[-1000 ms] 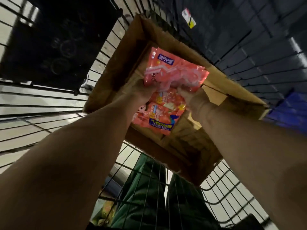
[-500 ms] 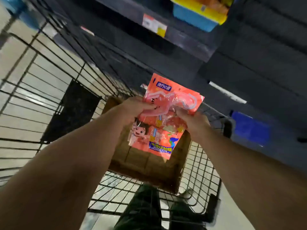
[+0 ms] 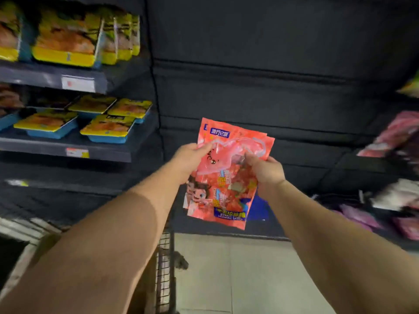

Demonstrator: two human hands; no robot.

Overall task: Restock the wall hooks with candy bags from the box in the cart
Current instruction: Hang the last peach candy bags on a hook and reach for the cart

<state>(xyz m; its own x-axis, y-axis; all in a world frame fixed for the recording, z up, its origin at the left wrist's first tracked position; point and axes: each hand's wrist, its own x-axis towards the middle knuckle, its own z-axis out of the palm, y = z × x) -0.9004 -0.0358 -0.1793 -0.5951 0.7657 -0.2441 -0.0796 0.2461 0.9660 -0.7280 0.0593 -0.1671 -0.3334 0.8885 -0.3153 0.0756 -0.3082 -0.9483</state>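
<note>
Candy bags [image 3: 223, 175], red stack, now riding at frame centre against dark wall panel [image 3: 283, 91]; half second back they were hanging over box in cart. Left hand [image 3: 188, 160] pinching stack's upper left edge, thumb on front; right hand [image 3: 265, 172] gripping right side, fingers curled round it. Cart [image 3: 165, 273] showing only at lower centre. Yellow packs [image 3: 65, 39] sitting on shelves at upper left. Hooks not visible yet. Judging fetch done, hanging coming next.

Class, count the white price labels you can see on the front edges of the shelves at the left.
2: one price label on the upper shelf edge, another on the shelf edge below. Others may be hidden or blurred.
</note>
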